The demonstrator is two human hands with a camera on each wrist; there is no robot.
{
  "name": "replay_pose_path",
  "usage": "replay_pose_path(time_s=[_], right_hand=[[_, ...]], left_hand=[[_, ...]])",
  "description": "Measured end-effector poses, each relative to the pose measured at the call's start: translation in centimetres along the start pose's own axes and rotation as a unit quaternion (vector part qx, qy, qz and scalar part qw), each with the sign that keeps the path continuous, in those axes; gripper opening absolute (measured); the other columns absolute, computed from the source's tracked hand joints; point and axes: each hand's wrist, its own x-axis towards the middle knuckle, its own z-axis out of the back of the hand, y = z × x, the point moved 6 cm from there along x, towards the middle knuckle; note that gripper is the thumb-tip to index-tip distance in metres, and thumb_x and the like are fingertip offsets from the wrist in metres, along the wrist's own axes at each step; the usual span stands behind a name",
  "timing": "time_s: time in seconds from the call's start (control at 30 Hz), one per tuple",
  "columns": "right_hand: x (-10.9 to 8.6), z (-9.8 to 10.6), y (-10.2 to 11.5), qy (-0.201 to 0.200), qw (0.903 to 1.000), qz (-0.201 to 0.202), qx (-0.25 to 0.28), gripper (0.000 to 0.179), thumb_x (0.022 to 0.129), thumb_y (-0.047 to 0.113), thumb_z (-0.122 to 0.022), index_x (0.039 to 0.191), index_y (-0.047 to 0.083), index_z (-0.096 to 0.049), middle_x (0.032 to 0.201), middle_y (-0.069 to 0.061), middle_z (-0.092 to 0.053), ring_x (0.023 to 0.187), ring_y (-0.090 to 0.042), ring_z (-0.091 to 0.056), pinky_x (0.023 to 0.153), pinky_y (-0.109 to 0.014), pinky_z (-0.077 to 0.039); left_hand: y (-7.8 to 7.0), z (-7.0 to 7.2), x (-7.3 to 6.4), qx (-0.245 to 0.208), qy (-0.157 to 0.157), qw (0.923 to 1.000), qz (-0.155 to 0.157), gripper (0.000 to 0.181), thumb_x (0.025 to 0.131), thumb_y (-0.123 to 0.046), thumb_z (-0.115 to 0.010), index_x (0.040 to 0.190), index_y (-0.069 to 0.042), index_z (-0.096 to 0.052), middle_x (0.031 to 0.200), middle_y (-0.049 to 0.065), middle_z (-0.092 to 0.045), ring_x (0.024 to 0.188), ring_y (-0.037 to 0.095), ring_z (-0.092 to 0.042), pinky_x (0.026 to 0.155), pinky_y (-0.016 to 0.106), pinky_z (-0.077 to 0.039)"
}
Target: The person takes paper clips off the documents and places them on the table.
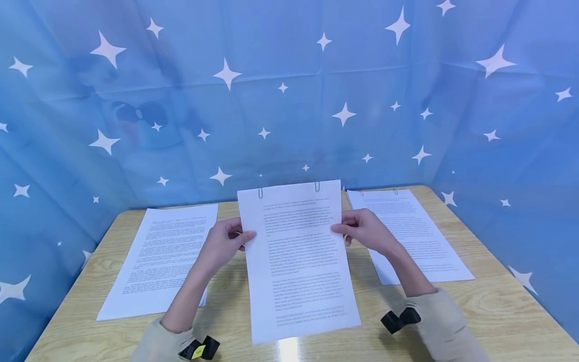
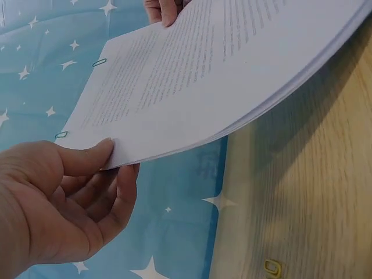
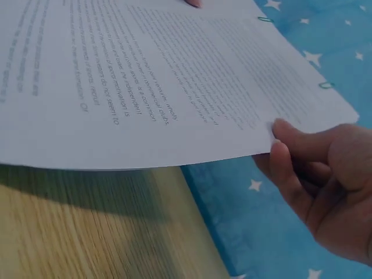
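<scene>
Pinching the left edge of the stack (image 1: 300, 261), the left hand (image 1: 226, 241) has its thumb laid on the printed face and its fingers curled behind the sheets. The right hand (image 1: 366, 232) grasps the stack's opposite edge likewise, thumb in front, fingers bent behind. Both hands hold above the middle of the stack, and the forearms (image 1: 190, 301) slant inward toward it, beige sleeves (image 1: 448, 322) near its lower end. The stack is raised off the surface (image 1: 497, 322), tilted, with two green clips (image 2: 100, 62) along its top edge. Left of the stack, a printed left pile (image 1: 167, 261) lies flat; right of the stack lies a right pile (image 1: 420, 236), clipped at its far edge. A yellow clip (image 2: 272, 268) rests on the surface, left of the stack. Behind the stack hangs a starry blue curtain (image 1: 289, 110).
</scene>
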Motion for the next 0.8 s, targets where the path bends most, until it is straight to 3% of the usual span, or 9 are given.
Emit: replay_pose_path(time_s=[0.1,0.3,0.5,0.8], right_hand=[[0.1,0.0,-0.1,-0.006,1.0000,0.001,0.000,0.037,0.097,0.017,-0.070,0.068,0.006,-0.049,0.052,-0.003,-0.039,0.057,-0.025,-0.063,0.058,-0.033,-0.053],[0.2,-0.2,0.1,-0.009,0.9999,0.010,0.003,0.034,0.097,0.015,-0.069,0.070,0.003,-0.053,0.053,-0.003,-0.045,0.058,-0.023,-0.063,0.057,-0.031,-0.052],[0.2,-0.2,0.3,-0.013,0.9998,0.012,-0.001,0.035,0.097,0.014,-0.069,0.069,0.002,-0.052,0.053,-0.001,-0.040,0.056,-0.023,-0.062,0.055,-0.030,-0.051],[0.1,0.0,0.5,-0.016,0.9997,0.018,-0.009,0.029,0.097,0.013,-0.069,0.073,0.002,-0.058,0.055,-0.003,-0.049,0.056,-0.020,-0.061,0.053,-0.028,-0.048]], left_hand=[[-0.7,0.1,-0.2,0.019,-0.014,0.9997,-0.009,0.016,0.097,-0.011,-0.069,0.110,-0.004,-0.072,0.091,0.007,-0.070,0.079,0.020,-0.063,0.072,0.034,-0.054],[-2.8,0.9,-0.3,0.038,-0.079,0.9952,-0.044,0.017,0.096,-0.016,-0.071,0.108,-0.004,-0.071,0.095,0.009,-0.069,0.084,0.021,-0.064,0.074,0.031,-0.050],[-4.8,1.3,-0.6,0.006,-0.125,0.9870,-0.100,0.020,0.095,-0.012,-0.071,0.113,-0.003,-0.069,0.102,0.011,-0.070,0.090,0.021,-0.066,0.078,0.025,-0.053],[-6.8,1.3,-1.0,-0.039,-0.153,0.9747,-0.159,0.019,0.095,-0.008,-0.070,0.113,-0.003,-0.072,0.108,0.009,-0.071,0.087,0.022,-0.064,0.076,0.021,-0.051]])
